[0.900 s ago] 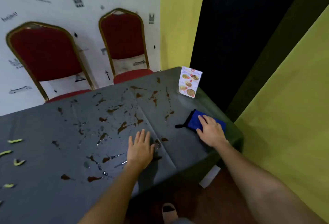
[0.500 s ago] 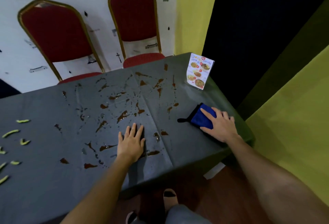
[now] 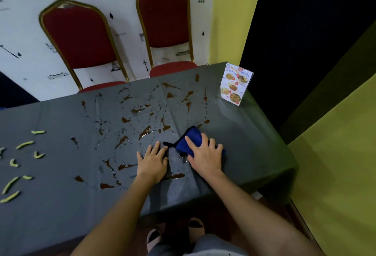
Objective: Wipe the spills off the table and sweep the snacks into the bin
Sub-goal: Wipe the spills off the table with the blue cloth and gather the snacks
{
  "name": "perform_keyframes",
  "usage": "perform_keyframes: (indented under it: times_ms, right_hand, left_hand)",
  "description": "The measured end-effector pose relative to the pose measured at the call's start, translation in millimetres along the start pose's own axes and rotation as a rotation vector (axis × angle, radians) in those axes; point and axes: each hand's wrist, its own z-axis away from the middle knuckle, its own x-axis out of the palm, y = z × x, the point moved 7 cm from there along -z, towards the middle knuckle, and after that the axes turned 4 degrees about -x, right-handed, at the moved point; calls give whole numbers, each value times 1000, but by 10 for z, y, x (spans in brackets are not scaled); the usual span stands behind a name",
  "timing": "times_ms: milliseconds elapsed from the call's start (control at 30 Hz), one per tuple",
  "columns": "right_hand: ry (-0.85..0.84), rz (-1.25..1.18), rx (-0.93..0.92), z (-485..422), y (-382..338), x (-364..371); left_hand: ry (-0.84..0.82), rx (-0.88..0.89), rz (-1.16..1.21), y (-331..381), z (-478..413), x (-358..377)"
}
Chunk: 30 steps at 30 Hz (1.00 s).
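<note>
A grey-clothed table (image 3: 254,137) carries many brown sauce spills (image 3: 144,132) and wet streaks across its middle. My right hand (image 3: 205,156) presses flat on a blue cloth (image 3: 191,137) with a black loop, just right of the table's centre crease. My left hand (image 3: 152,162) lies flat on the tablecloth beside it, fingers spread, holding nothing. Several yellow-green snack pieces (image 3: 24,144) lie scattered at the table's left end. No bin is in view.
A standing menu card (image 3: 236,86) is at the far right corner of the table. Two red chairs with gold frames (image 3: 81,40) (image 3: 164,15) stand behind the table against a white wall. My feet (image 3: 195,226) are under the near edge.
My right hand has slid the blue cloth leftward across the table toward the spills and my left hand. The view has shifted right and down, showing more snacks at the left.
</note>
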Motion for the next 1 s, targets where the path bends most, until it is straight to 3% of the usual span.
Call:
perform_keyframes:
  times_ms: [100,267,400,600,733,1000]
  right_hand:
    - [1,-29,78,-108,256,-10]
    - [-18,-55,459,-315,995,-20]
    - [-64,-116,661,-471,873,-5]
    - [-37,-123,388,-645,-32,-16]
    - [-59,-78,233,-633,-44,-10]
    - [-77,-77,495,-516,907,-29]
  left_hand:
    - [-10,9,-11,-30,11,-6]
    - [-39,10,-16,-38,21,-4]
    - [-58,14,-12,-46,4,35]
    - [-35,22,-20,-64,-2,73]
    - [-22,12,6,-55,9,54]
    - [-37,86,42,-122,-17,15]
